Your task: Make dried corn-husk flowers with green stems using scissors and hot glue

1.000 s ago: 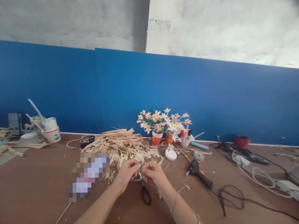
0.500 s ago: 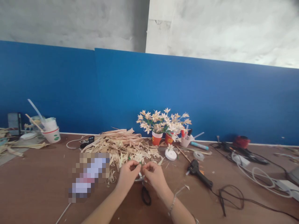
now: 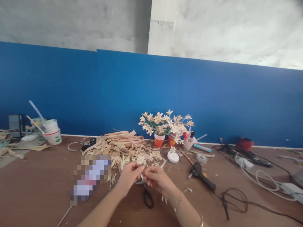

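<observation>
My left hand (image 3: 129,176) is closed in a pinch at the near edge of a heap of dry, pale husk strips (image 3: 123,145). Close beside it, my right hand (image 3: 156,179) is pinched too, its fingertips almost meeting the left ones. A bit of green shows at the left fingertips, too small to name. Whatever the right fingers hold cannot be made out. Under the hands lie scissors with a black handle (image 3: 148,198), their blades partly hidden. Beyond the hands, pale flowers (image 3: 159,118) with green stems stand in red-and-white cups (image 3: 159,140).
A black glue gun (image 3: 203,177) with its cord lies to the right, near a tape roll (image 3: 201,158) and a white round spool (image 3: 173,157). A blurred-out object (image 3: 90,179) lies at left. White cables (image 3: 262,179) and a power strip are far right.
My right hand has turned, its wrist shifting slightly right, and its fingers are curled differently. My left hand has barely moved. Small pale scraps now show below the right wrist.
</observation>
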